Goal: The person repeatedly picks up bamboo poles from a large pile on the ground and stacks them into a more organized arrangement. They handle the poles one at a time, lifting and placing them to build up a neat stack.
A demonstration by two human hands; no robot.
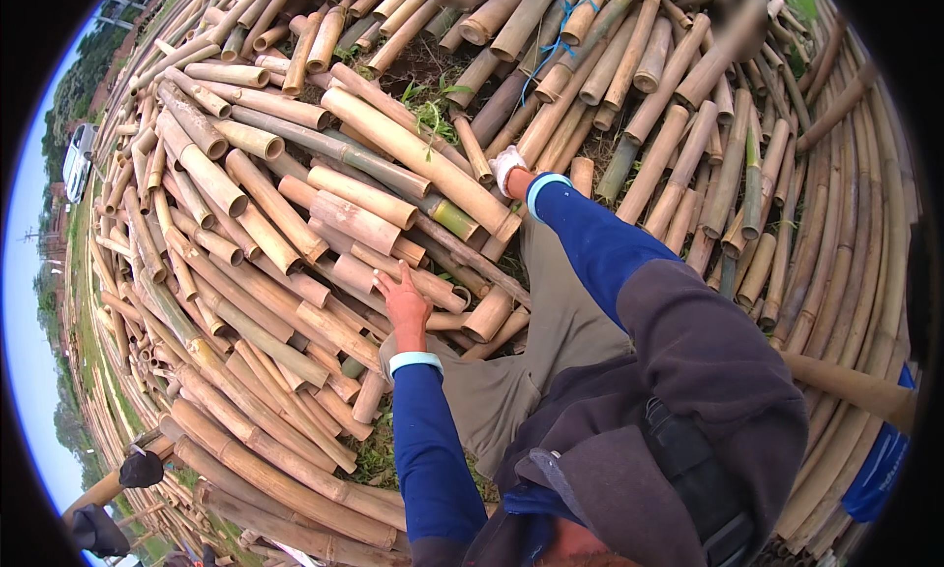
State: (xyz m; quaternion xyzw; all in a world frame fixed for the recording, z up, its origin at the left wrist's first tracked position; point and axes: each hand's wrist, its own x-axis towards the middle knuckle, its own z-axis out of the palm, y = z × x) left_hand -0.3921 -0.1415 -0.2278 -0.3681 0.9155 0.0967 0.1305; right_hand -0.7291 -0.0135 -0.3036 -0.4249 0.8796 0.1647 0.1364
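The left hand (404, 306) has its fingers spread over a pole (442, 290); contact is hard to judge. The right hand (509, 167), white-covered, sits among pole ends, its arm stretched forward and leftward; I cannot tell its grip. Stacked poles surround both. A blue thing (878, 469) at right is partly cut off, its kind unclear.

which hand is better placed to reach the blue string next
Probably the right hand: it is stretched farther forward and sits nearer the blue string, while the left hand is lower in view, near bamboo pieces.
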